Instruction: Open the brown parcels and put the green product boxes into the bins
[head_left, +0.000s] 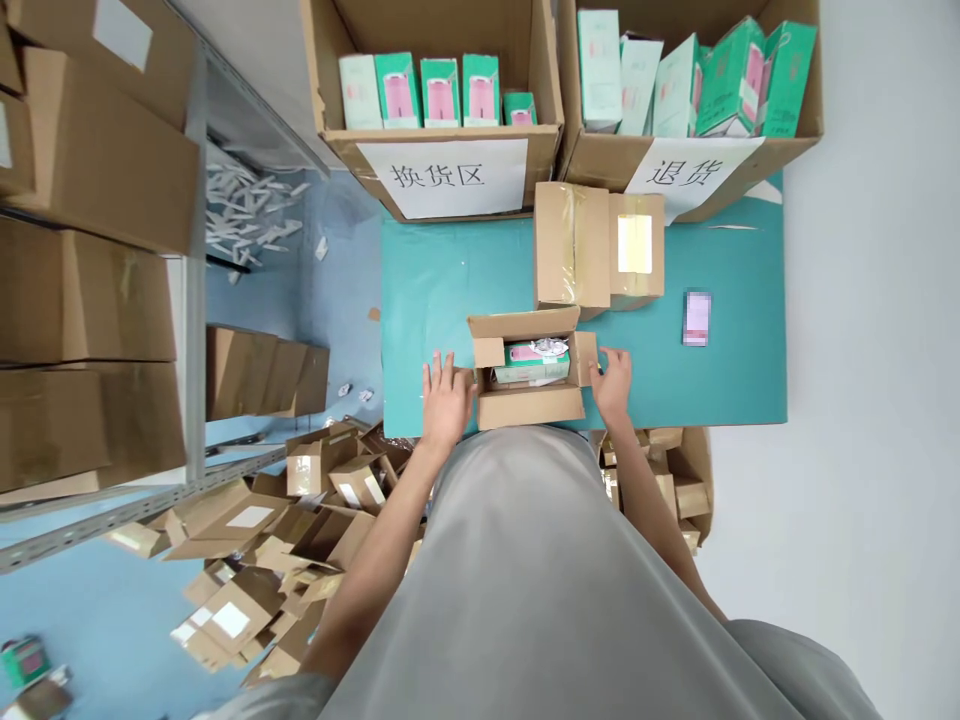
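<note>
Left hand (447, 405) spread wide, palm down, we are resting it beside the open carton (530, 406), its thumb side close against the near-left wall. Our right hand (613, 388) is curling at the outer edge of the right flap (585, 358); whether finger and thumb are pinching that flap or only touching it, we cannot tell. Between the two hands, the green-and-white box (532, 372) is lying inside the carton — its long axis running left to right, from one hand toward the other and roughly level with our knuckles. Neither hand is clearly nearer to it: each is standing just beyond one end, with a carton wall between. What is breaking the balance is the silvery packet (550, 347), which is sitting on the box toward its right end and far edge — so our right hand is the nearer one to it, reaching leftward over the flap.
</note>
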